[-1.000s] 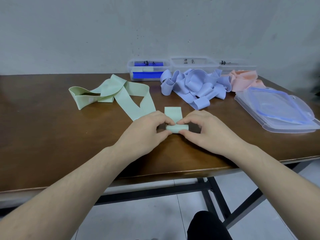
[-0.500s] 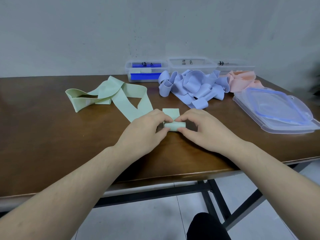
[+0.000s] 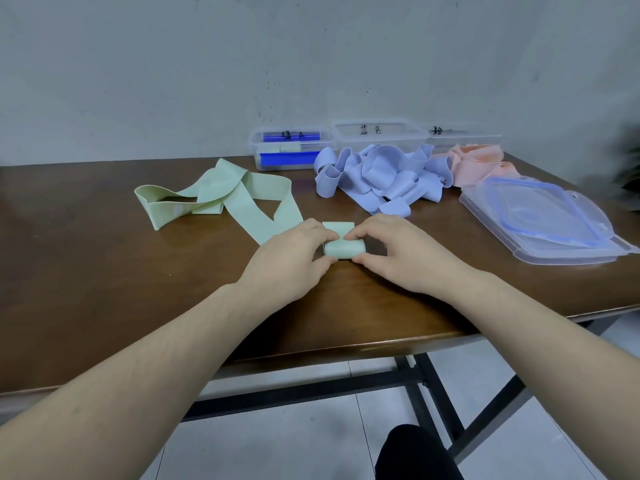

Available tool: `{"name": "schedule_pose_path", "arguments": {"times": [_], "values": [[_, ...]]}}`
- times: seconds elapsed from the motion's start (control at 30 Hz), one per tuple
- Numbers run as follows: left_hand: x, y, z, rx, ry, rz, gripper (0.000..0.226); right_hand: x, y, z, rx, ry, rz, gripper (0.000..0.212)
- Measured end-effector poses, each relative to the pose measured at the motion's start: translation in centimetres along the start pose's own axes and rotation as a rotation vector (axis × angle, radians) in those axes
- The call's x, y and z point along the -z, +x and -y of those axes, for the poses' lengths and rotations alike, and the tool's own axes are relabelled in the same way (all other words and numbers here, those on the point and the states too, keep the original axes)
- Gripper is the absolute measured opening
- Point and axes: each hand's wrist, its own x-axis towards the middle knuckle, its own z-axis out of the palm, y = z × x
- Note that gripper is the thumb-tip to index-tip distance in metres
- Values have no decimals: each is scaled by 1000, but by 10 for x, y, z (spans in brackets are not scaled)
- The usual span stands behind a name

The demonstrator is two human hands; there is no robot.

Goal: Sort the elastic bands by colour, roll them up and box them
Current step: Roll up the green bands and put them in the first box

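Note:
A small pale green roll of elastic band lies on the brown table near its front edge. My left hand pinches its left end and my right hand pinches its right end. A short flat tail of the same band shows behind the roll. More green band lies loose to the left. A heap of lilac bands and some pink bands lie further back. Three clear boxes stand by the wall: left, middle, right.
Stacked clear lids with blue seals lie at the right of the table. The left box holds a few green rolls and blue lid clips. The table's front edge runs just below my wrists.
The roll has grown thicker and moved slightly away from me as both hands turned it; the flat tail behind it has shortened.

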Motion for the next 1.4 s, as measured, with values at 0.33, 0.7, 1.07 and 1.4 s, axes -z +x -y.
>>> {"name": "schedule_pose_path", "arguments": {"times": [0.33,0.7,1.07,1.4], "values": [[12,-64,-21,-81,-21,-23,26,9,-64,25,101,-33,38,31],[5,-68,-24,-18,-89,-15,26,7,-64,31,94,10,-9,27],[2,-67,-25,-74,-89,-134,24,10,-48,26,51,32,65,25],[1,-61,-25,-3,-49,-92,33,-3,-47,20,93,10,-59,27]]}}
